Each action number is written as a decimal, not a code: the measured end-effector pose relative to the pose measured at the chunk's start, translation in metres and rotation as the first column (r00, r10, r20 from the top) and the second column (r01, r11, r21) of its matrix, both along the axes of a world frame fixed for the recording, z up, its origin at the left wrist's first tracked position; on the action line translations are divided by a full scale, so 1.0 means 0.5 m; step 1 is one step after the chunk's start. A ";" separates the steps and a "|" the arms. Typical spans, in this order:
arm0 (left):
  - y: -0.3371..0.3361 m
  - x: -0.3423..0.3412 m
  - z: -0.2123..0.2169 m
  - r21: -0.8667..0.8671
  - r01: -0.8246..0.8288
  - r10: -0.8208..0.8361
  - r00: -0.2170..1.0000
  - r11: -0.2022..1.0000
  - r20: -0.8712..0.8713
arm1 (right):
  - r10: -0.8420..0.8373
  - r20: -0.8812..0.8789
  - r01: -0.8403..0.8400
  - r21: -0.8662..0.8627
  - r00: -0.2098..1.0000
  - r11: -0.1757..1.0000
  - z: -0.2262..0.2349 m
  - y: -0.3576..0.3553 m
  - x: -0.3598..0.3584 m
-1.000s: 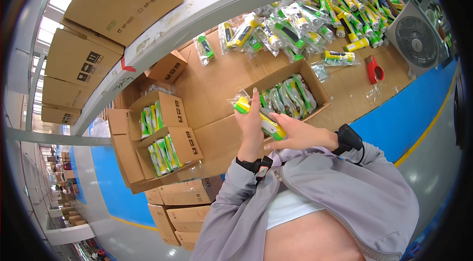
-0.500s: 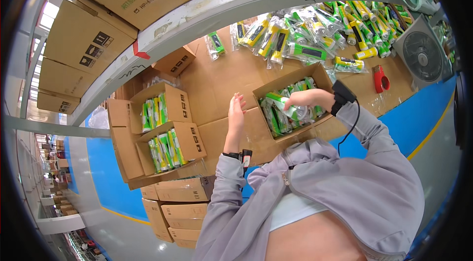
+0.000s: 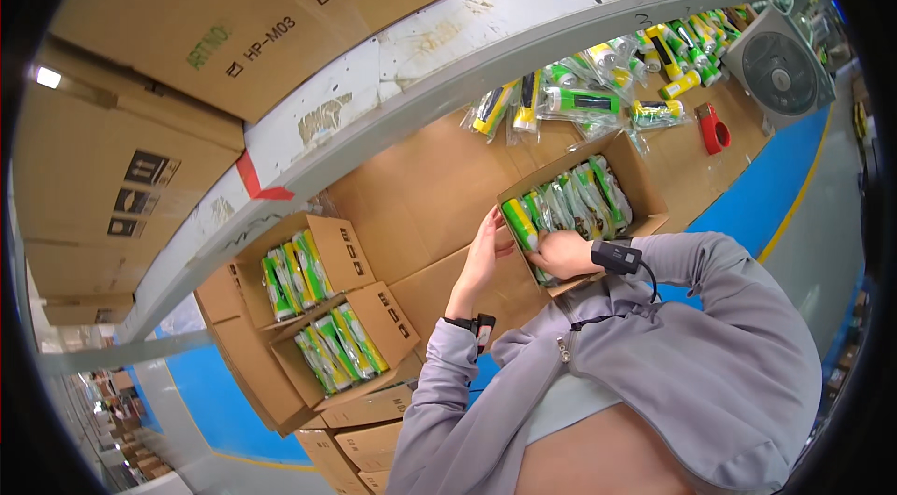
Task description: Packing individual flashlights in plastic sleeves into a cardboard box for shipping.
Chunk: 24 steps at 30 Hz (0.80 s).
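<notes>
An open cardboard box (image 3: 645, 172) stands on the table in front of me, filled with a row of green-and-yellow tubes in clear plastic bags. My right hand (image 3: 563, 255) reaches into its near left part. Its fingers are closed at the lower end of a bagged green-and-yellow tube (image 3: 519, 222) along the left wall; the fingertips are partly hidden. My left hand (image 3: 484, 257) is upright at the box's left side, fingers stretched out and holding nothing. Whether it touches the cardboard I cannot tell.
Two open boxes (image 3: 397, 331) of similar tubes stand at the left. Loose bagged tubes (image 3: 584, 102) lie heaped at the back, near a red tape dispenser (image 3: 713, 129) and a grey fan (image 3: 780, 74). A white shelf (image 3: 374, 74) with large cartons (image 3: 271, 18) overhangs the far left.
My right hand has moved left and nearer inside the box, bringing the tube to the left wall. My left hand has come right, up to the box. The view has shifted.
</notes>
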<state>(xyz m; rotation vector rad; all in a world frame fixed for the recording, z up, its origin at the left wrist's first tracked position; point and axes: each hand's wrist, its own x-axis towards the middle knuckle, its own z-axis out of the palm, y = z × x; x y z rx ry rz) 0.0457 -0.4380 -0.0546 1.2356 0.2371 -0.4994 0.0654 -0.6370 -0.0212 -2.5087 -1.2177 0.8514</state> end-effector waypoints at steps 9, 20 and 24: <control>0.108 0.299 -0.158 0.573 -0.295 -0.014 0.881 0.764 0.472 | -0.596 -0.073 0.544 -0.330 0.800 0.772 -0.004 0.061 -0.029; -0.045 0.464 -0.061 0.928 -0.116 -0.375 0.891 0.355 0.255 | -0.605 -0.203 0.505 -0.385 0.770 0.772 -0.020 0.038 -0.028; -0.048 0.457 -0.045 0.974 -0.028 -0.337 0.936 0.225 0.104 | -0.622 -0.195 0.532 -0.368 0.758 0.763 -0.004 0.051 -0.029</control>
